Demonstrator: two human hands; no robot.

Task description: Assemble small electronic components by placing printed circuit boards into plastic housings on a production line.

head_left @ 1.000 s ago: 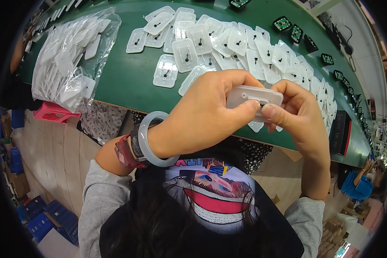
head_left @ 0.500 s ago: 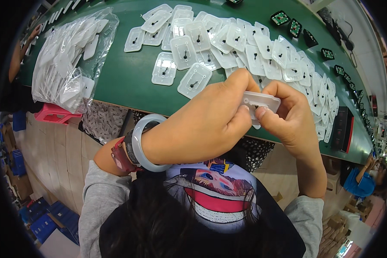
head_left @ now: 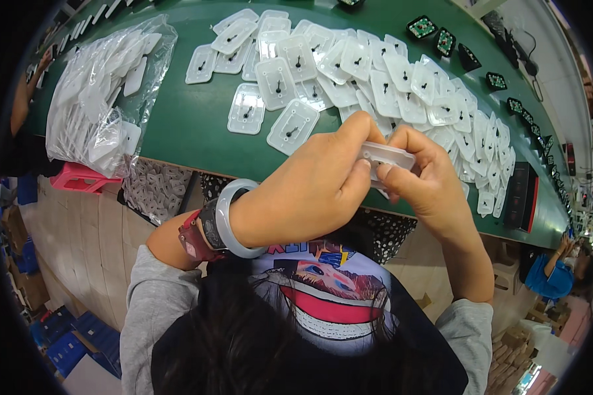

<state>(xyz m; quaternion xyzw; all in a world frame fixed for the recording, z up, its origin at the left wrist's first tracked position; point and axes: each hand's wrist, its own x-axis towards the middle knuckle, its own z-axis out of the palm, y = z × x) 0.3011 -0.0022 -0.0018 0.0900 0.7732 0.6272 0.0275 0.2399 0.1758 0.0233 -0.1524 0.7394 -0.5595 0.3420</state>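
Note:
Between my two hands, above the table's near edge, is a translucent white plastic cover (head_left: pixel 390 156), tilted, with its hollow side toward me. My left hand (head_left: pixel 323 178) pinches its left end, the thumb pressed into the hollow. At the other end my right hand (head_left: pixel 423 176) grips it, its thumb also inside. Something small and dark shows by the thumbs, mostly hidden. Just beyond my hands, many similar covers (head_left: pixel 294 126) lie spread and overlapping, each with a small black part in its middle.
A clear plastic bag (head_left: pixel 89 112) of white covers lies at the left of the green table (head_left: pixel 184 125). Black housings with green circuit boards (head_left: pixel 422 27) stand along the far right. A black-and-red box (head_left: pixel 522 197) sits at the right edge. Other people work at both sides.
Both hands, with the cover between them, have shifted slightly left in the picture. The table's things have also shifted a little left. The grip on the cover stays much the same.

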